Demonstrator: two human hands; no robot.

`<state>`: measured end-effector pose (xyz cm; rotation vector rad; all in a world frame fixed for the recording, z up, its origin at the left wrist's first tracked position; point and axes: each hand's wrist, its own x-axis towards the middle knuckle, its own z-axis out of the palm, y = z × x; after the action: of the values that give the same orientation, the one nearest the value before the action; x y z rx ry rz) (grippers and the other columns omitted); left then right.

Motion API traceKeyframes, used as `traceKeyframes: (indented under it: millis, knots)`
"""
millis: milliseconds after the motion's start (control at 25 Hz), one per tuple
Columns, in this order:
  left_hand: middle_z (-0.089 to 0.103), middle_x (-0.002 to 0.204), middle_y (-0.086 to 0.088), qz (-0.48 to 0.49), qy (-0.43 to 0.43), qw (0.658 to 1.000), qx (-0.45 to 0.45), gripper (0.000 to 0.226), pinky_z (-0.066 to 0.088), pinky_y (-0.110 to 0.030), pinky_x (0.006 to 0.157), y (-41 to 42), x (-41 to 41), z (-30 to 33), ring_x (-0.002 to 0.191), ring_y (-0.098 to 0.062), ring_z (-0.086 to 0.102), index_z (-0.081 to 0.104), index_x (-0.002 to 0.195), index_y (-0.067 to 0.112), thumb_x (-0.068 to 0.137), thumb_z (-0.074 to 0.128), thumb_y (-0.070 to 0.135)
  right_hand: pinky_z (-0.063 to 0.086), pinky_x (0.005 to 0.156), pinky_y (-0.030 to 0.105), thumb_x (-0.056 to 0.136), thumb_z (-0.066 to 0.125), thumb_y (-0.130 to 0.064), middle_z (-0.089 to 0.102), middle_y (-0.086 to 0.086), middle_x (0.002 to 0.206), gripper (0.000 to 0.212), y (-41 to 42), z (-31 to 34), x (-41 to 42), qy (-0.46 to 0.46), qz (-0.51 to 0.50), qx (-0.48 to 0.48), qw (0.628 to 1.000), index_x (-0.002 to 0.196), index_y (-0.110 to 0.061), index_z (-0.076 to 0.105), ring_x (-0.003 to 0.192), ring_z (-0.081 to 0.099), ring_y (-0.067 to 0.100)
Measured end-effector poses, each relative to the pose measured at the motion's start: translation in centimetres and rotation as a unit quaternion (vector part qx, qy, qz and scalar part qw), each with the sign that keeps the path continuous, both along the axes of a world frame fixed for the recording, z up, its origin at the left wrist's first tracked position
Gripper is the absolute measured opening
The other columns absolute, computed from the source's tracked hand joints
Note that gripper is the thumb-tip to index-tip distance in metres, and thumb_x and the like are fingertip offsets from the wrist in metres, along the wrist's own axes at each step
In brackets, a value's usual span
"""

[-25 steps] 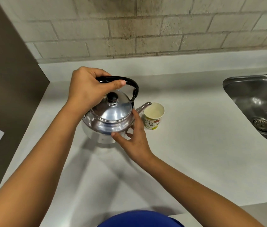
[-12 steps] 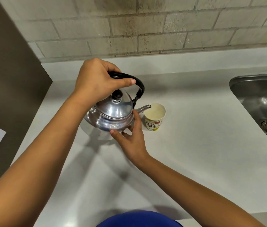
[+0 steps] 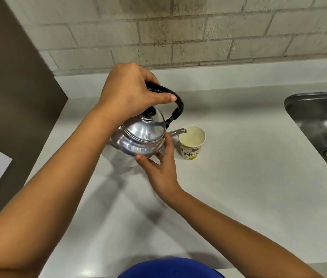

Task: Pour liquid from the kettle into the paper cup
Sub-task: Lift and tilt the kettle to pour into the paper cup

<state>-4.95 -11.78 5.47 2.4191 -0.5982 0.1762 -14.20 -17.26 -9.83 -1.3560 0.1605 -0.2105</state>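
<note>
The left hand (image 3: 130,93) had its fingers wrapped shut around the black handle (image 3: 175,101) of the kettle (image 3: 138,137), holding it lifted off the counter (image 3: 249,177) and tilted to the right; the right hand (image 3: 161,167) was open, its fingers spread and pressed against the kettle's near lower side, steadying rather than gripping; the spout (image 3: 178,132) reached just over the left rim of the cup (image 3: 191,142), which stood upright on the counter just right of the kettle, well left of the sink (image 3: 323,121); whether liquid was running could not be told; the pour seemed to be starting, and the next move called for a slow further tilt with the spout kept over the cup.
</note>
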Motion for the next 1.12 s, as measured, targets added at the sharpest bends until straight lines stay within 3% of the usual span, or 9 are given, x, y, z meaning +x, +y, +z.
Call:
traceKeyframes:
  millis: [280, 640, 800, 960, 1120]
  knots:
    - [0.061, 0.058, 0.012, -0.013, -0.017, 0.999, 0.036, 0.041, 0.041, -0.021, 0.05, -0.58, 0.15, 0.45, 0.058, -0.005, 0.058, 0.073, 0.077, 0.026, 0.054, 0.071, 0.061, 0.046, 0.084, 0.004, 0.078, 0.07, -0.011, 0.038, 0.001, 0.142, 0.08, 0.28, -0.02, 0.31, -0.014, -0.001, 0.004, 1.0, 0.138, -0.026, 0.02, 0.123, 0.046, 0.017]
    - [0.066, 0.063, 0.005, -0.011, -0.026, 0.998, 0.057, 0.043, 0.049, -0.028, 0.058, -0.83, 0.28, 0.65, 0.063, -0.01, 0.059, 0.072, 0.076, 0.027, 0.053, 0.069, 0.063, 0.043, 0.073, -0.001, 0.078, 0.069, -0.006, 0.04, -0.006, 0.132, 0.08, 0.41, -0.07, 0.65, -0.016, 0.012, 0.034, 0.999, 0.138, -0.024, 0.02, 0.104, 0.047, -0.011]
    - [0.066, 0.063, 0.003, -0.011, -0.027, 0.997, 0.066, 0.044, 0.048, -0.028, 0.057, -0.98, 0.35, 0.64, 0.062, -0.011, 0.059, 0.073, 0.077, 0.027, 0.053, 0.069, 0.064, 0.044, 0.071, 0.0, 0.078, 0.069, -0.006, 0.04, -0.006, 0.132, 0.078, 0.41, -0.09, 0.64, -0.017, 0.011, 0.041, 0.999, 0.135, -0.028, 0.021, 0.105, 0.048, -0.004]
    - [0.061, 0.058, 0.008, -0.014, -0.029, 0.997, 0.073, 0.045, 0.042, -0.024, 0.051, -1.11, 0.47, 0.67, 0.059, -0.008, 0.055, 0.073, 0.078, 0.027, 0.053, 0.069, 0.064, 0.044, 0.071, -0.001, 0.078, 0.069, -0.005, 0.042, -0.01, 0.127, 0.077, 0.42, 0.07, 0.67, -0.024, 0.007, 0.044, 0.999, 0.135, -0.027, 0.022, 0.103, 0.049, -0.009]
    - [0.061, 0.059, 0.008, -0.019, -0.035, 0.996, 0.074, 0.047, 0.043, -0.023, 0.052, -1.06, 0.5, 0.75, 0.06, -0.007, 0.056, 0.073, 0.08, 0.027, 0.053, 0.068, 0.065, 0.045, 0.071, 0.001, 0.078, 0.069, -0.006, 0.043, -0.016, 0.124, 0.075, 0.42, 0.18, 0.67, -0.029, 0.006, 0.051, 0.998, 0.13, -0.033, 0.023, 0.108, 0.049, 0.001]
